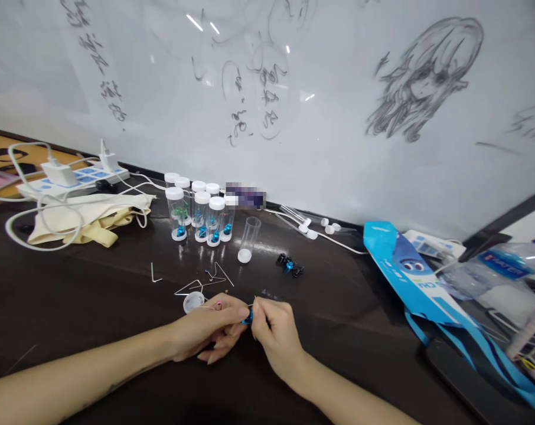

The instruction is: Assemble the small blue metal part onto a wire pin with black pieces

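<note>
My left hand (218,324) pinches a small shiny blue metal part (248,317) between thumb and fingers. Against it, my right hand (276,333) is closed in a pinch on a thin metal rod, mostly hidden by the fingers. Just beyond the left hand lies a round white cap (193,302), open side up. Bent thin metal wires (212,278) are scattered behind it, and an L-shaped hex key (155,274) rests to their left. An uncapped clear tube (250,236) stands further back. To its right is a little pile of black and blue parts (289,265).
Several white-capped clear tubes (201,212) holding blue or green pieces stand near the whiteboard (161,77). Cables, a power strip (81,180) and a cream cloth bag (72,218) occupy the left. A blue bag (409,271), a phone (466,378) and a water bottle (502,265) lie right.
</note>
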Demonstrator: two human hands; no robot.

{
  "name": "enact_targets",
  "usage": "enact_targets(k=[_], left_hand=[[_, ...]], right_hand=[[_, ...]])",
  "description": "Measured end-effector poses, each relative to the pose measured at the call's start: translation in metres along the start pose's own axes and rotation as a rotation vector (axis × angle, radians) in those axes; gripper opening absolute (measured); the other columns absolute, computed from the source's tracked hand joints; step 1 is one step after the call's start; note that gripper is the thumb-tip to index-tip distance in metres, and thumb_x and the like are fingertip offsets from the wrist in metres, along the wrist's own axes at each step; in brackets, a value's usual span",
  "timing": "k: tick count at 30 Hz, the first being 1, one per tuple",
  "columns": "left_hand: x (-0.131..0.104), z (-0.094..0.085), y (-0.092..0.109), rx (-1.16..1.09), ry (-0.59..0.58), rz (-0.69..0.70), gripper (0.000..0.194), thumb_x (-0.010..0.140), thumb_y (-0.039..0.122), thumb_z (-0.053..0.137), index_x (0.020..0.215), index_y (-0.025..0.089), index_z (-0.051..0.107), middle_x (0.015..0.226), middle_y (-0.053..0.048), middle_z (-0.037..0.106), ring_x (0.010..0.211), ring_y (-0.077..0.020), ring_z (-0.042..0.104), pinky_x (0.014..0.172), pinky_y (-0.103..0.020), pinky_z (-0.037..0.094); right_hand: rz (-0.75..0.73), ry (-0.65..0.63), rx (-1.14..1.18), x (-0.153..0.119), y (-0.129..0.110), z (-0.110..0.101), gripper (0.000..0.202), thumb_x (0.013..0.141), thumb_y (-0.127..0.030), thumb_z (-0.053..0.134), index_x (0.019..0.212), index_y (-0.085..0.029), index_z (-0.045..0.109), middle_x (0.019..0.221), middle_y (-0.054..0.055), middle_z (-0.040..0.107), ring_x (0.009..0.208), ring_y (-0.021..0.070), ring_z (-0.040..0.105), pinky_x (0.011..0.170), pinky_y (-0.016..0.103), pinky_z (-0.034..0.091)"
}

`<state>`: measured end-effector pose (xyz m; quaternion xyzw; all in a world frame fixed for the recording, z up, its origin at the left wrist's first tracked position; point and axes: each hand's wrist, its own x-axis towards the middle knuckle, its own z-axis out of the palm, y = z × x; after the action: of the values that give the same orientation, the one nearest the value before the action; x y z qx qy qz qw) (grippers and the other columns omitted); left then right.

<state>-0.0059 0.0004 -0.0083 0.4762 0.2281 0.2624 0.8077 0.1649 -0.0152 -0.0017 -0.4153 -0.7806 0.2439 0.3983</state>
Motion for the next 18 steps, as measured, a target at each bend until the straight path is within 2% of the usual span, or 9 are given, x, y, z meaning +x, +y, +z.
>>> enact_targets(k=[9, 13, 15, 18], left_hand=[[-0.0004, 0.0011, 0.0048, -0.022, 0.009, -0.056, 0.042, 0.088, 0.052, 0.052, 0.062, 0.019, 0.047, 0.041, 0.008, 0.041, 0.025, -0.0060, 0.034, 0.023, -0.015, 0.017], [0.0005, 0.0004, 0.0052, -0.048, 0.043, -0.013, 0.044, 0.091, 0.049, 0.046, 0.061, 0.019, 0.047, 0.040, 0.007, 0.039, 0.026, -0.0065, 0.034, 0.024, -0.016, 0.017], [0.0009, 0.0004, 0.0051, -0.068, 0.063, 0.007, 0.043, 0.092, 0.048, 0.044, 0.061, 0.019, 0.048, 0.040, 0.007, 0.039, 0.026, -0.0067, 0.035, 0.024, -0.017, 0.016], [0.0013, 0.0006, 0.0047, -0.078, 0.067, 0.010, 0.043, 0.093, 0.048, 0.043, 0.062, 0.019, 0.048, 0.040, 0.008, 0.039, 0.025, -0.0068, 0.033, 0.024, -0.017, 0.015]], right_hand=[[0.035, -0.003, 0.051, -0.0001, -0.0015, -0.0006, 0.048, 0.101, -0.035, 0.033, 0.056, -0.020, 0.039, 0.052, -0.003, 0.042, 0.048, 0.0115, 0.044, 0.053, 0.025, 0.033], [0.068, 0.049, 0.134, -0.0033, -0.0025, -0.0016, 0.036, 0.102, -0.038, 0.031, 0.079, -0.020, 0.052, 0.061, -0.003, 0.047, 0.053, 0.0127, 0.047, 0.055, 0.025, 0.037], [0.056, 0.083, 0.147, -0.0045, -0.0026, -0.0017, 0.030, 0.102, -0.038, 0.032, 0.092, -0.020, 0.053, 0.062, -0.003, 0.046, 0.054, 0.0130, 0.047, 0.055, 0.024, 0.038], [0.029, 0.071, 0.130, -0.0046, -0.0031, -0.0020, 0.025, 0.102, -0.034, 0.034, 0.092, -0.020, 0.052, 0.064, -0.003, 0.046, 0.055, 0.0125, 0.046, 0.056, 0.024, 0.038]])
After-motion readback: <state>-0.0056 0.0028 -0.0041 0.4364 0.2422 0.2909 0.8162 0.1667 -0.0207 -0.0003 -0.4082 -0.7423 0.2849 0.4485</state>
